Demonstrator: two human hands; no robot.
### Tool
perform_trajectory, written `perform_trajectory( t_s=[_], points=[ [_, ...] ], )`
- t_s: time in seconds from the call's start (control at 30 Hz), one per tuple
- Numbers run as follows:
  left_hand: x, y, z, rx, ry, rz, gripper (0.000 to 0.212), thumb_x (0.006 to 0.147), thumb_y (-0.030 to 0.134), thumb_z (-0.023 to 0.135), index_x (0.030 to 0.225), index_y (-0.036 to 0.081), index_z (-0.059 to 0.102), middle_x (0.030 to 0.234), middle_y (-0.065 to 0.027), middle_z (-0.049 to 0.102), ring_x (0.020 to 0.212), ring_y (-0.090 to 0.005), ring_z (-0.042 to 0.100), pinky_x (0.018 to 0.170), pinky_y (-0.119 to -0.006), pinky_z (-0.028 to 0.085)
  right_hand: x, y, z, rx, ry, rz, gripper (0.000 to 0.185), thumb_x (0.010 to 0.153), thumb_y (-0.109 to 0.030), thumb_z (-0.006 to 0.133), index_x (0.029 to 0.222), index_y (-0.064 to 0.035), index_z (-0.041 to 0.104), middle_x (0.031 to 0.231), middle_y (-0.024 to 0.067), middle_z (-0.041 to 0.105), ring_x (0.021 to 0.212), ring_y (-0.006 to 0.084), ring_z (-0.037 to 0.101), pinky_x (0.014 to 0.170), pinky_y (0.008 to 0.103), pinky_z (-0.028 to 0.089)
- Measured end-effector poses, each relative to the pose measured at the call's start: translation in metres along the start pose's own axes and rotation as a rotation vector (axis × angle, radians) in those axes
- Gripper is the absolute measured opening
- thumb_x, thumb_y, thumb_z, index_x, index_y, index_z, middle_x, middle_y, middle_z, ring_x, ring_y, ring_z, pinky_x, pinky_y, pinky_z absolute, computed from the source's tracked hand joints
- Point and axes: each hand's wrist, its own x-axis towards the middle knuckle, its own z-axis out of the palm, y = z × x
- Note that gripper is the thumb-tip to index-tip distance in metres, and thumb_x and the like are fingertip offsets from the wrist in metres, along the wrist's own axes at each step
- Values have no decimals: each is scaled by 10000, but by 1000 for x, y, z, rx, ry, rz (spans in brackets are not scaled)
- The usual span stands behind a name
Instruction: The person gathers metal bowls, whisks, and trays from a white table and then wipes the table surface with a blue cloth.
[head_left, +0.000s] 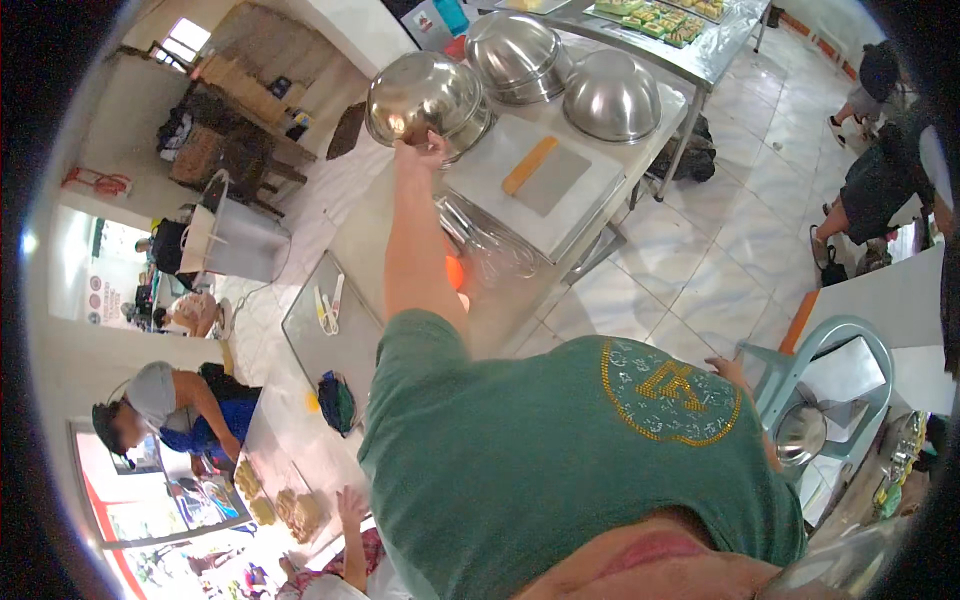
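Note:
My left hand (421, 150) reaches across the table, its fingers at the rim of an upturned stainless-steel mixing bowl (424, 97). Two more upturned steel bowls, one a stack (516, 56) and the other single (612, 96), stand to its right. Below them lies a paper-covered tray (487, 146) with a wooden-coloured strip (529, 165) and a grey sheet (559, 184). A wire whisk (499, 247) lies nearer me, beside an orange object (454, 271) partly behind my arm. My right hand (726, 369) hangs by my side, partly hidden by my green shirt, its fingers apart with nothing seen in them.
A plastic chair (847, 330) holding a steel bowl (801, 433) stands at my right. Trays of pastries (664, 21) sit on the far metal table. Scissors (328, 311) lie on a grey surface to the left. A person (180, 405) works at dough (296, 514); another person's hand (350, 506) is near it.

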Motion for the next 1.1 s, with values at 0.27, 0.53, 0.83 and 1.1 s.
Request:
perform_trajectory(
  t_s=[0.27, 0.53, 0.83, 1.1],
  points=[
    [101, 12, -30, -85, 217, 46, 379, 839, 366, 372, 732, 37, 528, 620, -91, 538, 499, -163, 481, 409, -249, 404, -32, 80, 52, -221, 6, -8, 362, 683, -108, 559, 1044, -101, 544, 1018, 124, 559, 908, 304, 530, 783, 389, 421],
    [122, 5, -76, 320, 467, 86, 266, 812, 313, 448, 824, 64, 539, 684, -71, 559, 504, -137, 496, 402, -217, 399, -31, -16, 47, 196, -18, 341, 387, 711, -100, 539, 1096, -91, 508, 1025, 131, 561, 910, 268, 546, 766, 353, 426],
    [118, 15, -117, 1228, 81, 431, 310, 820, 272, 450, 1023, 39, 480, 913, -84, 518, 785, -165, 510, 624, -273, 434, -32, -96, 45, -199, 18, 330, 288, 770, -158, 506, 1041, -64, 529, 1021, 165, 545, 934, 327, 514, 809, 410, 399],
    [1, -153, 74, 1453, -546, 821, 398, 791, 195, 512, 1128, -2, 437, 1030, -122, 509, 919, -190, 504, 778, -292, 414, -46, -137, 20, 33, 288, 416, 321, 746, -143, 484, 1058, -78, 523, 1031, 166, 534, 940, 323, 501, 825, 399, 384]
  ],
)
